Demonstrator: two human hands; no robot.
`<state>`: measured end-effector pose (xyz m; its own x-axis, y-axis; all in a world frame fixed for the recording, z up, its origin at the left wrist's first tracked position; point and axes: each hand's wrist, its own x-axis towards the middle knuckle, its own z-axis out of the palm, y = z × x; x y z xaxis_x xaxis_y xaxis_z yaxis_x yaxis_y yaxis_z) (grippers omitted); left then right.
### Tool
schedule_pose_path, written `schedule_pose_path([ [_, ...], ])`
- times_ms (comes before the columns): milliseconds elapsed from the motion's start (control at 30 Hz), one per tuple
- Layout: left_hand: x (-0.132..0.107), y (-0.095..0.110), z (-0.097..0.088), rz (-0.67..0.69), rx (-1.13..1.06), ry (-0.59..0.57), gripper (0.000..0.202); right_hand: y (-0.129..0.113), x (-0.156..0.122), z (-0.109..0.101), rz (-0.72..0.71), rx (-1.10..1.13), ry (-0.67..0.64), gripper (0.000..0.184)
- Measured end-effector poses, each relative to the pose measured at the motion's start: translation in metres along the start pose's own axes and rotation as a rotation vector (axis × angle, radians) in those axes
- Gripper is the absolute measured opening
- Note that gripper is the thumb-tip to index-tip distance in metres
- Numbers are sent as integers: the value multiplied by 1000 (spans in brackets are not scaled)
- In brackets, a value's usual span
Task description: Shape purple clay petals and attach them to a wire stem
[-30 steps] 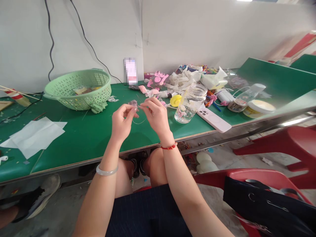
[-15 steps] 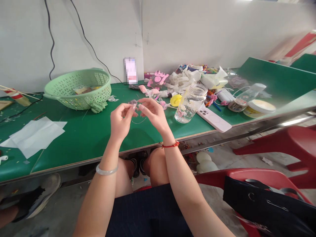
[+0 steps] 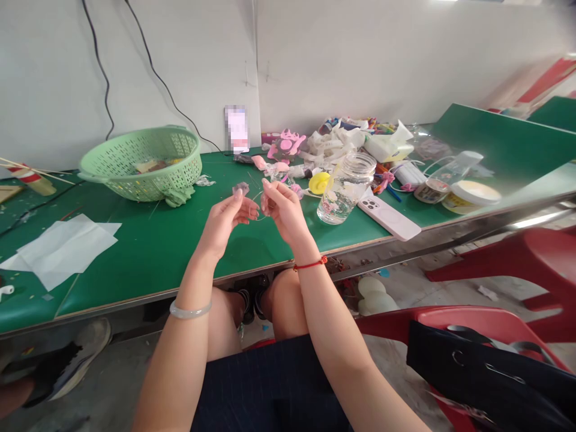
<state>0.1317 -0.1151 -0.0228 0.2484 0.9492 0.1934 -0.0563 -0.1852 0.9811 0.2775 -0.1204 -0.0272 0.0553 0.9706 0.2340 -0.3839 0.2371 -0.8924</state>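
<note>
Opened out from their pinch, the left hand [image 3: 224, 223] and right hand [image 3: 284, 211] now stand just apart above the green table [image 3: 148, 240]. A small pink piece [image 3: 240, 188] sits at the left fingertips [image 3: 237, 195], with a thin thread [image 3: 260, 218] between the hands. Whether either hand grips them cannot be told. A glass jar [image 3: 346, 189] stands to the right.

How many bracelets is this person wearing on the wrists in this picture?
2. A pale green bangle sits on the left wrist, and a red string bracelet sits on the right wrist.
</note>
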Motion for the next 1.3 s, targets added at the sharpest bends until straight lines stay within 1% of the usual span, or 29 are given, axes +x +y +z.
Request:
schedule_pose_path([
  [100,-2,3,1,-42,-53,-95,51,-3,1,-1,66,52,-13,43],
  [267,-3,6,1,-41,-121,-177,47,-7,3,-1,119,169,-83,46],
  [433,-3,8,-1,-24,-74,-234,46,-6,4,-1,179,188,-83,46],
  [533,-3,10,1,3,3,-271,45,-3,3,-1,198,186,-88,49],
  [600,-3,10,3,39,84,-277,43,-2,2,-2,193,184,-95,52],
  [700,-3,9,4,107,214,-243,43,-3,0,-5,161,143,-107,57],
  [833,-3,7,4,199,348,-200,41,-7,-1,-6,147,69,-146,56],
  [900,-4,7,4,195,351,-217,40,-10,-2,-5,156,73,-176,53],
  [1033,-6,10,5,159,250,-284,40,-14,-3,-6,181,127,-210,49],
  [1133,-6,12,5,145,194,-311,42,-15,-2,-8,199,178,-231,48],
  [1300,-6,14,4,153,244,-322,42,-13,-1,-10,222,210,-273,43],
])
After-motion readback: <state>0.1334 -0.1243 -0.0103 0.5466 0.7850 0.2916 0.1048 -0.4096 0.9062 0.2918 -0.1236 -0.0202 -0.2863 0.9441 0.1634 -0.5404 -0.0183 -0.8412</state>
